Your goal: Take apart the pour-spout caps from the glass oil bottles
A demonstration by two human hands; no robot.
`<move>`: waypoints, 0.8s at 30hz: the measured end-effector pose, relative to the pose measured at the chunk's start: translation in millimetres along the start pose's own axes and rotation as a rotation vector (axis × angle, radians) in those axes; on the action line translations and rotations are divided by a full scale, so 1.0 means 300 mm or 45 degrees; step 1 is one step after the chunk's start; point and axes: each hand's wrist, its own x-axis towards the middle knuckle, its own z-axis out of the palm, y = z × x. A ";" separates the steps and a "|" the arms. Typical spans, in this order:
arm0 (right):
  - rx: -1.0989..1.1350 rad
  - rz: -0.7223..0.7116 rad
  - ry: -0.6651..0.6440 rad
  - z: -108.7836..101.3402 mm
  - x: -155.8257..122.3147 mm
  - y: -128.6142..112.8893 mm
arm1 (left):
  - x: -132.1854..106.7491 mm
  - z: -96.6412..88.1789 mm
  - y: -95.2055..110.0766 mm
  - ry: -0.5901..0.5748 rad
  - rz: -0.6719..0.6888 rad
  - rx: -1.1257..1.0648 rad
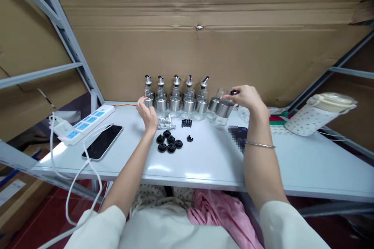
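My right hand (247, 96) is closed at the neck of a glass bottle (224, 109) with a steel sleeve. That bottle leans slightly, at the right end of the front row. A small black part (234, 92) shows by the fingers; whether it is held is unclear. My left hand (148, 116) is at the row's left end, fingers loosely bent and apart, in front of a bottle fitted with a pourer spout (148, 79). Several similar bottles (175, 104) stand without spouts in the front row. Clear and silvery parts (166, 122) lie beside my left hand.
Several black round stoppers (171, 148), black tubes (186, 123) and tiny black pieces (189, 139) lie mid-table. A phone (103, 142), cables and a power strip (87, 123) are left. A dotted flask (318, 114) stands right. Cardboard (204, 50) backs the table.
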 end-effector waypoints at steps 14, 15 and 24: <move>0.172 -0.014 0.281 0.204 0.072 0.018 | 0.038 0.020 -0.159 -0.094 -0.482 0.025; 0.194 -0.017 0.290 0.212 0.074 0.017 | 0.038 0.022 -0.157 -0.100 -0.485 0.025; 0.489 -0.047 0.243 0.239 0.062 -0.001 | 0.023 0.028 -0.128 -0.188 -0.412 -0.020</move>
